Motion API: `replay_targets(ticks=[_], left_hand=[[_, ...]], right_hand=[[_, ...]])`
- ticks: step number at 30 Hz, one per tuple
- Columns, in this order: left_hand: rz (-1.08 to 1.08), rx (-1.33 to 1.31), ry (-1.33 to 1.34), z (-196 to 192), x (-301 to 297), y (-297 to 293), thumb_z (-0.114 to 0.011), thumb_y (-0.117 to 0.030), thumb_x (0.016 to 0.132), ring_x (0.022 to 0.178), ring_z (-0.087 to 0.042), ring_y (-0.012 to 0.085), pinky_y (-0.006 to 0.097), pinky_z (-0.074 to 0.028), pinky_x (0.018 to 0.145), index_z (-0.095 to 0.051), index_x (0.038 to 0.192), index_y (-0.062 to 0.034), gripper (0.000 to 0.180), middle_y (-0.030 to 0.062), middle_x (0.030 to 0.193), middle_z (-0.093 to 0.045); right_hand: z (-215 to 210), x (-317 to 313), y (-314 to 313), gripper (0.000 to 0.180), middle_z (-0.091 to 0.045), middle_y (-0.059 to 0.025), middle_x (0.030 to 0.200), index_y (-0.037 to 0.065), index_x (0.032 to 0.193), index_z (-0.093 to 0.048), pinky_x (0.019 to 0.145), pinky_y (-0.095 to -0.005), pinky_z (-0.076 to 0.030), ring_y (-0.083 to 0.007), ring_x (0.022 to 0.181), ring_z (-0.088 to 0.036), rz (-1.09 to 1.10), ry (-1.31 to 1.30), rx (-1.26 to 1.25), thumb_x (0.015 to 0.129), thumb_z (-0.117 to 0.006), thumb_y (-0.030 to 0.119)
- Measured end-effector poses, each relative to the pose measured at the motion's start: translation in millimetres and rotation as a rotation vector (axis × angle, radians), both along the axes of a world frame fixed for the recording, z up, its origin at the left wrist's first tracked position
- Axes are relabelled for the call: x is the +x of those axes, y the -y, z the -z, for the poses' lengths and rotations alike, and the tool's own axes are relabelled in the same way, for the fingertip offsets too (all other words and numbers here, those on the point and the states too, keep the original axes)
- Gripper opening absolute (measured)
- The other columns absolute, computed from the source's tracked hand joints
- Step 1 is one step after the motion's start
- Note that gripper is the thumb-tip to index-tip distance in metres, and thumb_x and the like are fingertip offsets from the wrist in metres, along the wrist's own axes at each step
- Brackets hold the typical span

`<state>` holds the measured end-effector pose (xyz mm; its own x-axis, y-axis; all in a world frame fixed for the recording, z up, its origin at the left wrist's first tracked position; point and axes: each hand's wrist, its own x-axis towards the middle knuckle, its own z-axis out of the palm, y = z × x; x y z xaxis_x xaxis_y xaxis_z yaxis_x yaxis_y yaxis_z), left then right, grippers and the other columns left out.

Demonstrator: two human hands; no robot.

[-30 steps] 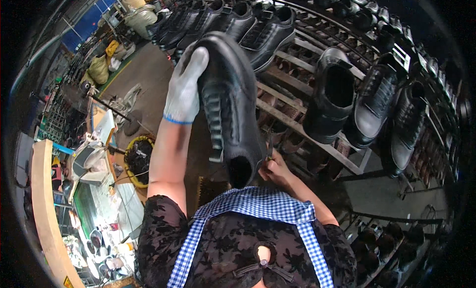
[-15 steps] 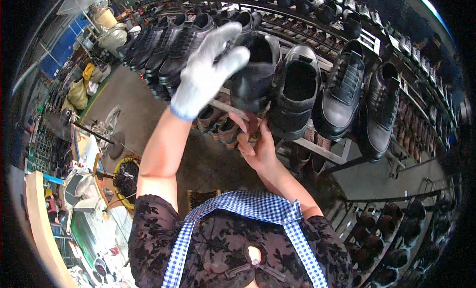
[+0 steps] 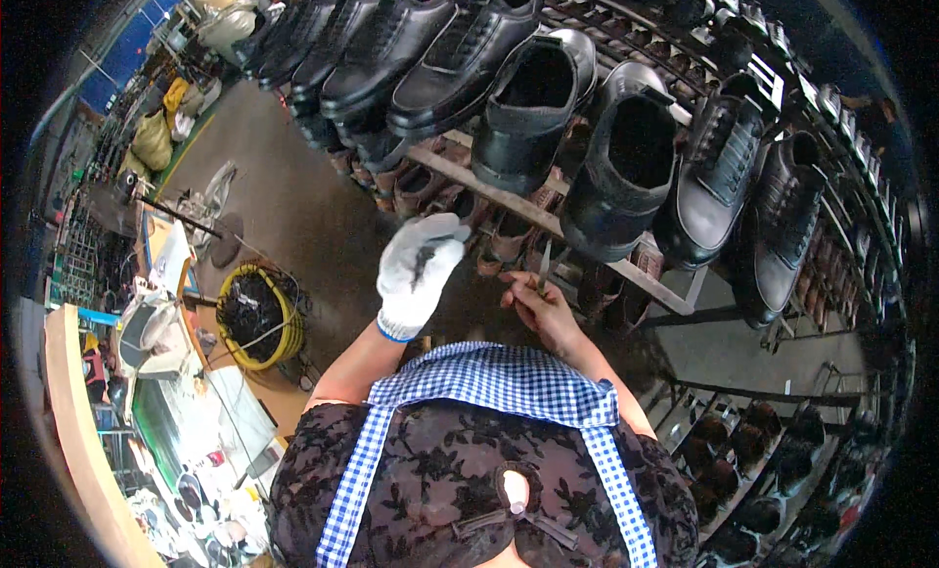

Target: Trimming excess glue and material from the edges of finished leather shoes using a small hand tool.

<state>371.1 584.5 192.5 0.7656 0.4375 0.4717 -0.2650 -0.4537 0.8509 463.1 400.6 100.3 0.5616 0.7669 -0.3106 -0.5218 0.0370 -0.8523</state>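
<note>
My left hand [image 3: 419, 272], in a white knit glove with a blue cuff, is raised in front of the shoe rack, loosely cupped. Dark smudges mark the glove, and nothing shows in its grasp. My bare right hand [image 3: 548, 314] is closed around a thin, pointed, greyish tool [image 3: 545, 267] that sticks up from the fingers; its exact kind is unclear. Just beyond the hands, a black shoe [image 3: 526, 142] stands on the rack with its heel toward me. Beside it on the right is another black shoe [image 3: 626, 181], also heel first.
Black lace-up shoes [image 3: 719, 177] line the metal rack [image 3: 509, 198], toes toward me at both sides. Brown shoes [image 3: 416, 188] sit on a lower level. A yellow basket [image 3: 289, 343] with dark scraps stands at left, by a cluttered worktable [image 3: 210, 431]. Another shoe rack [image 3: 758, 441] is at lower right.
My left hand has come down from the black shoe and away from the rack. My right hand has drawn back slightly, and the pointed tool now shows in it. The view has shifted.
</note>
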Motion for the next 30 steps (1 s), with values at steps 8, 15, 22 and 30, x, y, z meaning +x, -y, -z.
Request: replay_targets(ticks=[8, 15, 22, 30], left_hand=[[0.092, -0.708, -0.243, 63, -4, 30, -0.055, -0.011, 0.093, 0.088, -0.062, 0.0167, 0.029, -0.049, 0.082, -0.054, 0.119, 0.0034, 0.03, 0.012, 0.1, -0.066], [0.033, -0.806, -0.23, 52, -2, 52, -0.051, -0.017, 0.096, 0.087, -0.062, 0.0148, 0.028, -0.049, 0.079, -0.054, 0.12, 0.0002, 0.029, 0.009, 0.099, -0.066], [0.069, -0.691, -0.365, 50, -19, 74, -0.053, -0.017, 0.095, 0.09, -0.062, 0.0152, 0.028, -0.048, 0.083, -0.056, 0.119, 0.0004, 0.03, 0.0089, 0.099, -0.065], [-0.098, -0.968, -0.303, 67, -26, 68, -0.053, -0.019, 0.095, 0.098, -0.061, 0.0163, 0.03, -0.048, 0.085, -0.056, 0.121, -0.0019, 0.031, 0.0102, 0.108, -0.064]], right_hand=[[-8, 1, 30, 0.037, -0.064, -0.0044, 0.087, 0.001, 0.119, -0.055, 0.04, -0.0183, -0.025, -0.0043, 0.045, -0.036, 0.008, -0.187, 0.093, 0.1, -0.041, 0.029], [-19, 0, 49, 0.042, -0.064, -0.0137, 0.111, 0.0, 0.127, -0.048, 0.039, -0.0198, -0.026, -0.0079, 0.044, -0.039, 0.009, -0.411, 0.37, 0.1, -0.039, 0.031], [5, -12, 63, 0.038, -0.065, -0.007, 0.106, 0.007, 0.126, -0.052, 0.044, -0.0193, -0.029, -0.0068, 0.043, -0.038, -0.106, -0.48, 0.52, 0.1, -0.04, 0.032], [21, -25, 49, 0.043, -0.064, -0.0092, 0.106, 0.004, 0.129, -0.049, 0.046, -0.0205, -0.034, -0.0092, 0.052, -0.044, -0.071, -0.285, 0.149, 0.1, -0.041, 0.035]])
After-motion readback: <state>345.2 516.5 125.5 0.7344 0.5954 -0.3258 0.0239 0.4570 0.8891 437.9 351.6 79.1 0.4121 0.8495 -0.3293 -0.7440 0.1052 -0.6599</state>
